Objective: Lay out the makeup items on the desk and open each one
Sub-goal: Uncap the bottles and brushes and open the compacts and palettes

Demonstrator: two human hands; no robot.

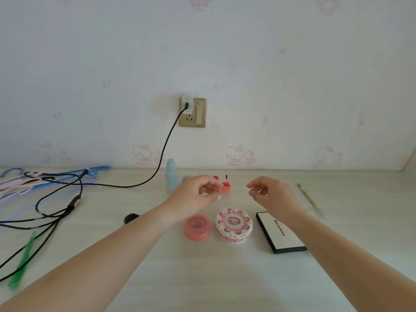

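Note:
On the pale desk [225, 278] my left hand [198, 191] and my right hand [271, 194] hover side by side with loosely curled fingers, and I see nothing in either. Just past my left fingertips stands a small red lip gloss [226, 187] with its wand sticking up, and a red cap [215, 177] sits behind it. A light blue bottle [171, 176] stands at the back left. Nearer me lie a closed pink round compact [197, 227], a closed cake-shaped compact [234, 226] and a closed white palette [281, 235], partly under my right forearm. A thin pencil [311, 201] lies to the right.
Black cables [56, 199] run from a wall socket [192, 112] across the left of the desk, over blue and pink hangers [45, 176]. A green stick [21, 262] lies at the left edge. A small black round object [131, 218] sits beside my left forearm.

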